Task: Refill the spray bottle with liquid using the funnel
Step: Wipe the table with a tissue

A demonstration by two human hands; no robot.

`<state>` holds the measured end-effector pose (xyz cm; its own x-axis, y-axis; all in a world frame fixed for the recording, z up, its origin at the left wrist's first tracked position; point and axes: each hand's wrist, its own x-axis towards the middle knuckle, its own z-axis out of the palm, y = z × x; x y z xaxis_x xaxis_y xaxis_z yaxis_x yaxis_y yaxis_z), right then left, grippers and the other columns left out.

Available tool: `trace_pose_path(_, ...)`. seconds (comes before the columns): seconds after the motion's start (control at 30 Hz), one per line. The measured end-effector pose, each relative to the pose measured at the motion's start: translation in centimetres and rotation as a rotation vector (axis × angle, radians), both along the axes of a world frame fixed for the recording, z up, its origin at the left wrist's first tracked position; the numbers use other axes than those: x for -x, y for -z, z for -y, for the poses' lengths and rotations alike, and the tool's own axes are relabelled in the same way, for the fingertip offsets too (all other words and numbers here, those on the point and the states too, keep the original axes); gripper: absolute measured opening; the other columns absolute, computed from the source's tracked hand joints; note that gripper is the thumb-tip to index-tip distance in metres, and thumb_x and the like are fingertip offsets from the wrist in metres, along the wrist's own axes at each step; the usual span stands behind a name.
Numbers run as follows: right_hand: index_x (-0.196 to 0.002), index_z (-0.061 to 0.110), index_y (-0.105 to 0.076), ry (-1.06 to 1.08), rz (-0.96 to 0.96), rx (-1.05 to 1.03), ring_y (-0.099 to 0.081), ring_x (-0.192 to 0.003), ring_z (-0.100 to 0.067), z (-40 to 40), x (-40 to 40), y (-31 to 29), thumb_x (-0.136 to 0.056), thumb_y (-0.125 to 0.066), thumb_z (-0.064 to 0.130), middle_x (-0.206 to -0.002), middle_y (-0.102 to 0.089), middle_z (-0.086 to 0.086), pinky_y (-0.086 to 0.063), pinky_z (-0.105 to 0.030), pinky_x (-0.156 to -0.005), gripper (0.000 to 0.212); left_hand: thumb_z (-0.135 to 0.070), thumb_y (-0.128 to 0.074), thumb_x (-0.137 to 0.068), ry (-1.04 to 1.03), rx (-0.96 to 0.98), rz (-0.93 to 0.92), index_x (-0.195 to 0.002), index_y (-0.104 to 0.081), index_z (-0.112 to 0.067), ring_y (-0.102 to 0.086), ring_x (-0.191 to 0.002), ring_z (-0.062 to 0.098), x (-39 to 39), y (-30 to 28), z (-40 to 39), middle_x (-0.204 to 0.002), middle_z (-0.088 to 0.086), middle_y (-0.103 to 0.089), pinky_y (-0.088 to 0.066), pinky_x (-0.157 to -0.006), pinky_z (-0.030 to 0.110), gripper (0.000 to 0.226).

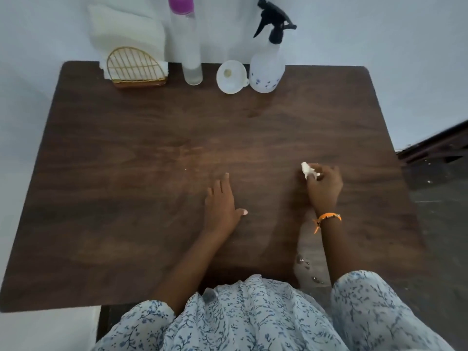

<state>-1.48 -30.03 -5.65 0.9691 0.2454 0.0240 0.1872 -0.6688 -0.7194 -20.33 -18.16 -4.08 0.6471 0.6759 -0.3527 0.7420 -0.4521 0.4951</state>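
I saw spray bottle (266, 69) upright at far table (126, 173) edge, funnel (231, 76) touching its left | right hand (324, 186) nearer, pinching tissue wad (308, 170) (so busy) | left hand (221, 201) flat, fingers spread.

We see the bench (126, 160) bare across its middle, open to any reach; along the far edge a napkin holder (136, 68), tall bottle (188, 46), funnel (231, 76) and spray bottle (267, 64) crowd together, funnel touching sprayer.
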Motion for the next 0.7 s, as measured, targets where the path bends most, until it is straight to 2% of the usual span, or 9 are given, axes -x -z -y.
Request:
trace_pose_path(0.13, -0.094, -0.001, -0.071, -0.150, -0.036, 0.066, -0.058, -0.094, -0.036, -2.9, 0.2, 0.5, -0.080, -0.056, -0.005, -0.101, -0.059, -0.023, -0.034, -0.018, -0.074, 0.021, -0.038, -0.078, -0.068, -0.070, -0.010, -0.055, -0.147, 0.001, -0.009, -0.029, -0.130, 0.031, -0.1, -0.1, 0.0, -0.144, 0.012, -0.027, -0.028, -0.106, 0.038, 0.116)
trace_pose_path(0.2, -0.082, -0.006, -0.070, -0.341, 0.053, 0.029, -0.057, -0.086, -0.034, -5.5, 2.5, 0.3, -0.076, -0.051, -0.012, -0.090, -0.059, -0.026, -0.036, -0.020, -0.075, 0.021, -0.048, -0.077, -0.065, -0.090, -0.052, -0.112, -0.147, 0.001, -0.008, -0.031, -0.128, 0.030, 0.1, -0.1, -0.1, -0.143, 0.012, -0.028, -0.030, -0.104, 0.040, 0.120)
trace_pose_path(0.27, -0.072, -0.004, -0.067, -0.537, 0.080, -0.037, -0.054, -0.075, -0.023, -7.4, 5.2, 0.0, -0.078, -0.049, -0.006, -0.081, -0.058, -0.021, -0.042, -0.019, -0.072, 0.019, -0.059, -0.074, -0.061, -0.100, -0.111, -0.185, -0.147, -0.001, -0.007, -0.035, -0.125, 0.029, 0.5, 0.0, -0.2, -0.141, 0.011, -0.030, -0.032, -0.101, 0.041, 0.124)
trace_pose_path(0.3, -0.071, -0.002, -0.066, -0.642, 0.089, -0.044, -0.053, -0.071, -0.023, -7.7, 6.4, 0.3, -0.080, -0.049, -0.002, -0.079, -0.058, -0.018, -0.046, -0.027, -0.071, 0.019, -0.064, -0.072, -0.058, -0.103, -0.133, -0.211, -0.147, -0.003, -0.007, -0.036, -0.124, 0.028, 0.6, 0.1, -0.3, -0.141, 0.011, -0.031, -0.033, -0.100, 0.040, 0.125)
trace_pose_path(0.37, -0.080, 0.003, -0.067, -0.811, 0.119, -0.010, -0.055, -0.073, -0.027, -6.9, 8.6, 0.9, -0.081, -0.050, 0.005, -0.083, -0.059, -0.014, -0.047, -0.034, -0.067, 0.017, -0.068, -0.070, -0.056, -0.093, -0.159, -0.238, -0.147, -0.005, -0.007, -0.037, -0.122, 0.028, 0.8, 0.1, -0.5, -0.140, 0.012, -0.032, -0.033, -0.098, 0.039, 0.127)
trace_pose_path(0.43, -0.093, 0.009, -0.070, -0.886, 0.152, 0.046, -0.055, -0.080, -0.030, -4.8, 9.4, 1.5, -0.082, -0.046, 0.015, -0.093, -0.060, -0.013, -0.049, -0.031, -0.070, 0.027, -0.069, -0.068, -0.058, -0.068, -0.175, -0.257, -0.147, -0.005, -0.006, -0.037, -0.122, 0.027, 0.6, 0.2, -0.5, -0.140, 0.011, -0.032, -0.032, -0.097, 0.037, 0.126)
trace_pose_path(0.57, -0.085, 0.002, -0.069, -0.734, 0.220, 0.064, -0.053, -0.080, -0.024, -1.5, 5.5, 0.5, -0.080, -0.041, 0.014, -0.084, -0.062, -0.018, -0.043, -0.033, -0.069, 0.031, -0.069, -0.067, -0.059, -0.031, -0.211, -0.291, -0.146, -0.004, -0.003, -0.037, -0.120, 0.028, 0.2, 0.2, -0.6, -0.138, 0.013, -0.033, -0.034, -0.097, 0.037, 0.127)
trace_pose_path(0.63, -0.081, -0.004, -0.067, -0.525, 0.269, 0.108, -0.060, -0.077, -0.037, -1.0, 2.3, 0.1, -0.079, -0.039, 0.010, -0.081, -0.063, -0.023, -0.044, -0.035, -0.068, 0.032, -0.070, -0.066, -0.060, -0.017, -0.218, -0.303, -0.146, -0.003, -0.002, -0.037, -0.120, 0.028, 0.2, 0.1, -0.7, -0.137, 0.013, -0.033, -0.034, -0.097, 0.037, 0.127)
trace_pose_path(0.7, -0.089, -0.008, -0.067, -0.321, 0.154, 0.172, -0.059, -0.087, -0.042, -1.8, -0.2, 0.0, -0.081, -0.040, 0.004, -0.093, -0.061, -0.027, -0.041, -0.034, -0.074, 0.031, -0.070, -0.065, -0.060, -0.005, -0.223, -0.315, -0.146, -0.003, 0.000, -0.037, -0.120, 0.028, 0.2, 0.0, -0.7, -0.137, 0.013, -0.033, -0.034, -0.098, 0.037, 0.127)
